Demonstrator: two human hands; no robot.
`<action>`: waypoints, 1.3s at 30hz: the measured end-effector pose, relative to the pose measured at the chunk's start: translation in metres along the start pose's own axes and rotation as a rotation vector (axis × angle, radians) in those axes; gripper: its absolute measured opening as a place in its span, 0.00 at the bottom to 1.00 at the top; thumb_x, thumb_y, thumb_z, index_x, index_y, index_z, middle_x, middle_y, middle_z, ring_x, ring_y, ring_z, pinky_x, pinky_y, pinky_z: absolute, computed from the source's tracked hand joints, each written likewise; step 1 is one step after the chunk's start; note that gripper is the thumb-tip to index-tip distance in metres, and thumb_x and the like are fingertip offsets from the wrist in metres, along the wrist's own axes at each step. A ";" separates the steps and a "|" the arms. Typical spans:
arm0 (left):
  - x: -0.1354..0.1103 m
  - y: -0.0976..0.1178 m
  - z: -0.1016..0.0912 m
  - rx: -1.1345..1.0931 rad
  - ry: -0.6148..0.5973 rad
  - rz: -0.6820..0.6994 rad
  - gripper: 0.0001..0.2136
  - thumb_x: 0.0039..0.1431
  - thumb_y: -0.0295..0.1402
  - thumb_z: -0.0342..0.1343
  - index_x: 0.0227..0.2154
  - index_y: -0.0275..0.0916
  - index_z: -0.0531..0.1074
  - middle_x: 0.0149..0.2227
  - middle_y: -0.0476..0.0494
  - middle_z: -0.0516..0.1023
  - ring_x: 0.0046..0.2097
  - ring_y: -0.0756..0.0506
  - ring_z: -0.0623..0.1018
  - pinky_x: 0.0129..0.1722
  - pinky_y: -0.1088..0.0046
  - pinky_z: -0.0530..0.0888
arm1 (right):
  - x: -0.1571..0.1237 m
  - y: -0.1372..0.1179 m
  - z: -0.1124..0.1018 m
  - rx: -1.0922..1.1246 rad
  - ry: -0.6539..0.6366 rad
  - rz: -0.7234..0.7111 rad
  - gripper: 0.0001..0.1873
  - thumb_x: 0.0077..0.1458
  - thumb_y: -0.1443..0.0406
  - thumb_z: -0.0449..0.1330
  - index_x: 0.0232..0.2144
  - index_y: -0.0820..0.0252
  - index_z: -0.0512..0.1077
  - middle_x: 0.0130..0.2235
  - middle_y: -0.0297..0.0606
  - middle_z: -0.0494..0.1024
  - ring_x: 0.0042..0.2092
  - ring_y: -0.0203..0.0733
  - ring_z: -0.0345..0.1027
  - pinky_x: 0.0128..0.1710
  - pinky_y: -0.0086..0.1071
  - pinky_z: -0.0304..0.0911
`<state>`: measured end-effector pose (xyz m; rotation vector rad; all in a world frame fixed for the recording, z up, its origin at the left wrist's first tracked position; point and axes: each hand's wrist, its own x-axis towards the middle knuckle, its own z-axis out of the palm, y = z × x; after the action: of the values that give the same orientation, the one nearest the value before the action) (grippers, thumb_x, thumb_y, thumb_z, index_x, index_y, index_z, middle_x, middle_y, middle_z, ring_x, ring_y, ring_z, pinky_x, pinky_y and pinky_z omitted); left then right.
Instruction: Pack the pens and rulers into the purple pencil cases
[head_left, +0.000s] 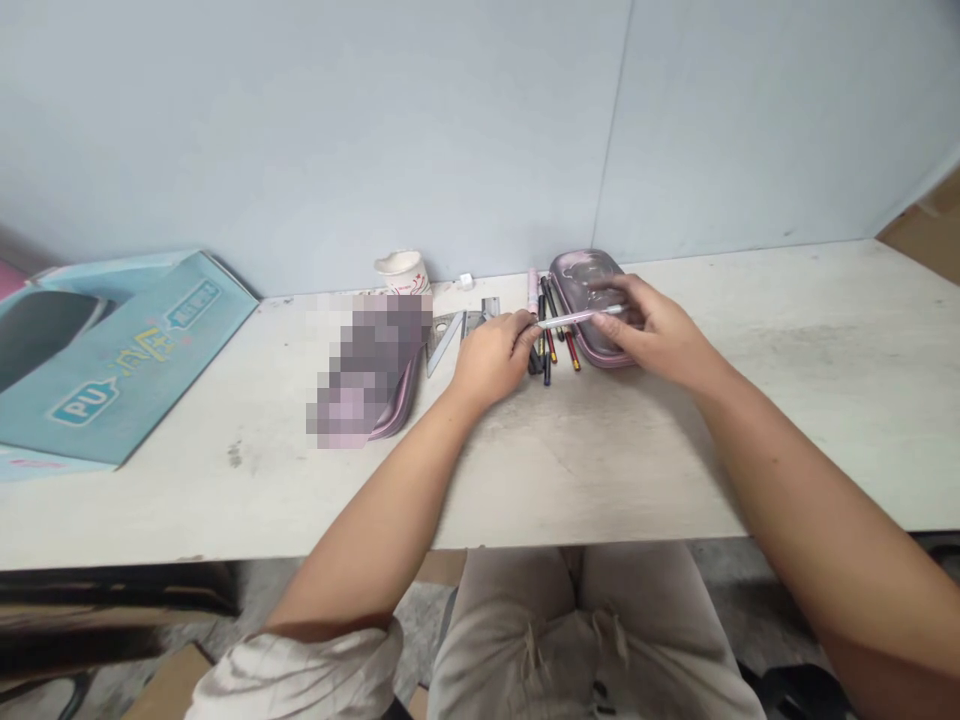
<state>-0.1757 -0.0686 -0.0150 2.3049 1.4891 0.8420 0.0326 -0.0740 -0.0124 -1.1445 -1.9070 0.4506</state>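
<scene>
A slim whitish-pink pen (570,318) lies level between my two hands. My left hand (491,358) is closed at its left end, with the fingertips partly hidden. My right hand (656,328) pinches the other end between thumb and fingers, over an open pinkish-grey pencil case half (589,268). Under and beside the pen lie several dark pencils (573,352) and a pink tube-like stick (532,288). Clear rulers and a set square (444,342) rest left of my left hand. Another purple case half (405,400) stands further left, mostly blurred out by pixelation.
A white paper cup (402,268) stands against the wall, with a small white block (466,282) to its right. On the left sits a large blue printed box (161,345). The whitish table (585,470) has its front edge just before my lap.
</scene>
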 end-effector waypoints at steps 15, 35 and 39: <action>0.001 -0.027 -0.016 0.579 0.118 0.038 0.12 0.59 0.33 0.43 0.40 0.42 0.71 0.42 0.38 0.69 0.49 0.37 0.63 0.45 0.60 0.60 | -0.001 0.010 0.007 -0.490 0.060 -0.184 0.11 0.55 0.66 0.48 0.38 0.59 0.68 0.38 0.42 0.73 0.42 0.48 0.62 0.40 0.41 0.59; 0.001 -0.003 -0.006 -0.124 -0.076 0.016 0.08 0.57 0.32 0.45 0.34 0.37 0.69 0.31 0.47 0.72 0.35 0.49 0.69 0.37 0.73 0.65 | -0.006 -0.009 0.011 -0.171 0.149 0.117 0.19 0.55 0.53 0.50 0.22 0.59 0.68 0.17 0.31 0.64 0.22 0.35 0.59 0.24 0.30 0.52; 0.002 -0.002 -0.004 -0.209 0.027 -0.019 0.06 0.54 0.29 0.48 0.33 0.37 0.68 0.34 0.47 0.72 0.37 0.49 0.69 0.38 0.74 0.65 | -0.004 -0.007 0.011 -0.044 0.087 0.071 0.16 0.55 0.53 0.50 0.36 0.58 0.69 0.26 0.33 0.71 0.26 0.36 0.62 0.26 0.30 0.54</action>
<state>-0.1794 -0.0665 -0.0121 2.1322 1.3608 0.9776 0.0210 -0.0798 -0.0158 -1.2440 -1.8141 0.3927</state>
